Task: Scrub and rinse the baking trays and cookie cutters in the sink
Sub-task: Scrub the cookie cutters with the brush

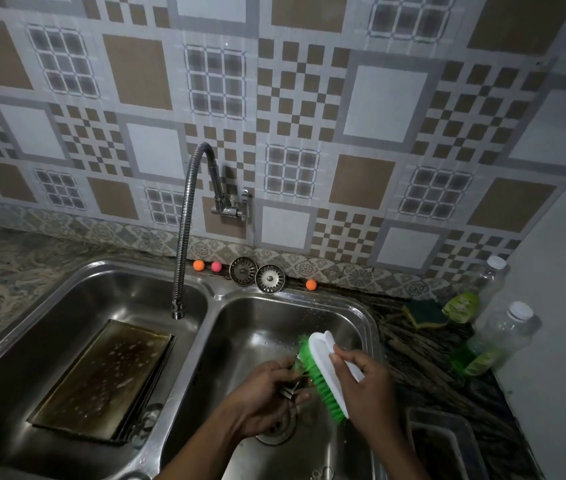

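The cookie cutter (291, 388) is a small metal piece, mostly buried in the left hand (264, 400). The fingers are curled round it, so only a bit of rim pokes out on the thumb side, and I can't tell its shape. It's held up over the right basin (274, 323) of the sink, just above the drain (276, 432) and not touching the bottom.

The right hand (366, 386) grips the white back of the brush (321, 346), fingers wrapped over the top. The green bristles (321, 384) point down and left, right up against the cutter. The two hands are nearly touching.

There's decent room here. The back and far-right walls of that basin are open, with more steel showing in front of the hands. The closest edge is the basin's right rim, just under the right wrist.

The baking tray (101, 379) lies in the left basin (67, 303), dark and stained with soap bubbles on it. Its right edge sits close to the divider (202, 341), well apart from both hands. The faucet (184, 237) hangs its nozzle over the back of the left basin, near the divider.

Two strainers (243, 270) lean on the backsplash behind the sink, with little orange and pink balls (198, 265) beside them. On the counter (423, 362) to the right sit a sponge (425, 313) and two bottles (503, 337) with green liquid. Another tray (444, 441) is near the front corner.
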